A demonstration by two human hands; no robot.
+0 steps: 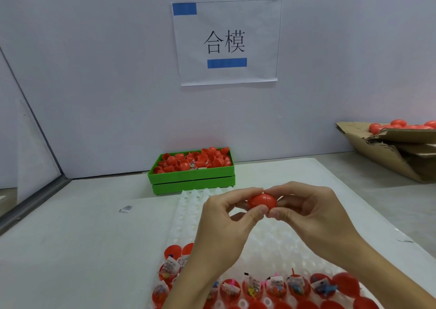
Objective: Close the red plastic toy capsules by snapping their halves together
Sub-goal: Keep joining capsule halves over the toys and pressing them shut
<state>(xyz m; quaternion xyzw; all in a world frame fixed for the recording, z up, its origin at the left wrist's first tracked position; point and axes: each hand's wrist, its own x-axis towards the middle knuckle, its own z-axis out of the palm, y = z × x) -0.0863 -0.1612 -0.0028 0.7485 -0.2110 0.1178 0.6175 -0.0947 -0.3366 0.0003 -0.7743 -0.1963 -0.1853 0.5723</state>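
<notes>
Midair, above the white dimpled tray (188, 216): red capsule (262, 201), pinched from both sides. Left hand (226, 221) clasped on the 9 o'clock half, right hand (306, 212) on the 3 o'clock half, thumbs meeting underneath. Long axis lay 9 to 3, seam upright between the fingertips, halves seemingly met; whether fully snapped, impossible to tell. Squeeze therefore needed straight along that axis, neither hand nearer. Open filled halves (253, 287) waited at 6 o'clock, green bin (192, 179) of loose halves at 12, cardboard box (389, 153) at 2.
</notes>
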